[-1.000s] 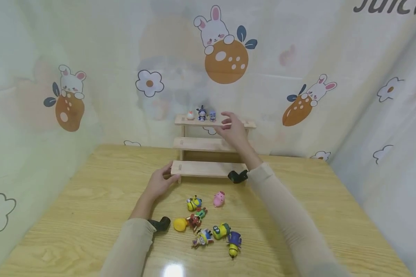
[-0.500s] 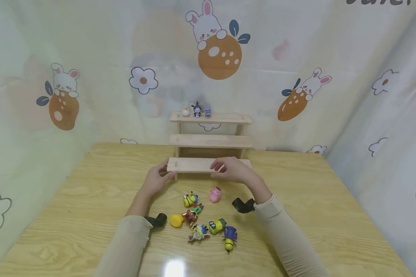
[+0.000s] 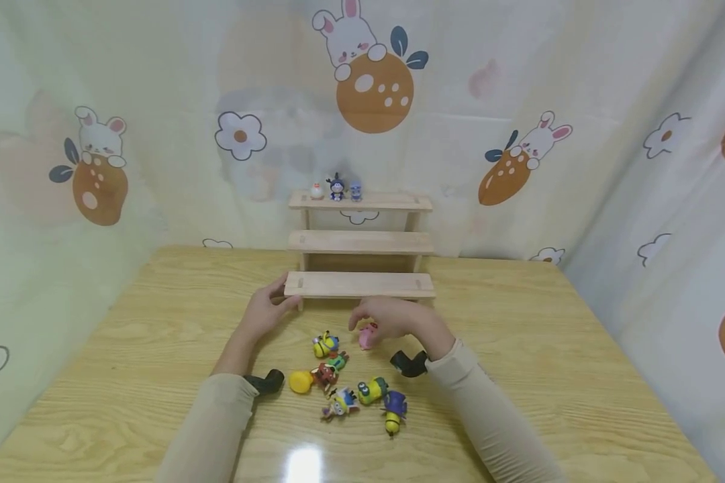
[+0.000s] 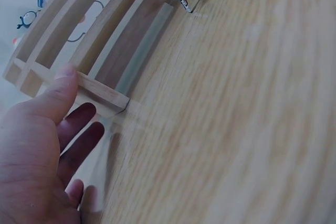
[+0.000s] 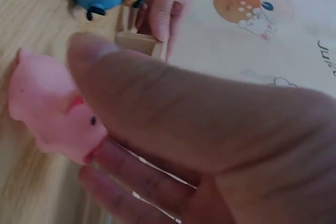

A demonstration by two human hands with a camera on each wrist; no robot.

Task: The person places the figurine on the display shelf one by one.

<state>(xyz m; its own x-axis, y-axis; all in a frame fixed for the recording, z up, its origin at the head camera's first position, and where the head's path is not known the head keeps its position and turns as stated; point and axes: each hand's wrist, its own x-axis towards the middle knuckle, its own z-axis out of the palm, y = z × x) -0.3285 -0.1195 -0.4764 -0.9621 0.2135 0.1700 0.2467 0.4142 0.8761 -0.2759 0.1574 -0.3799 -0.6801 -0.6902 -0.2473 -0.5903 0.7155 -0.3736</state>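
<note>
My left hand (image 3: 262, 315) is at the left end of the lowest board of a three-tier wooden display shelf (image 3: 362, 284). In the left wrist view its thumb touches the board's end while the other fingers extend loosely. My right hand (image 3: 393, 317) hovers over a pink toy pig (image 3: 366, 337) lying on the table. The right wrist view has the pig (image 5: 44, 98) beside the thumb and fingertips, without a visible firm grip. Close by lie a yellow-and-blue minion figure (image 3: 325, 345), a green-and-yellow figure (image 3: 372, 390) and a purple-and-yellow one (image 3: 394, 406).
Three small figures, including a dark-blue one (image 3: 336, 189), stand on the shelf's top tier. A yellow round piece (image 3: 300, 382), a red-brown figure (image 3: 325, 376) and a blue-white-yellow figure (image 3: 341, 402) lie on the wooden table (image 3: 507, 376). A printed curtain (image 3: 447, 161) hangs behind.
My right hand has come down from the top tier, past the lowest board, to the pink pig. My left hand has stayed at the shelf's end. The head view has shifted slightly.
</note>
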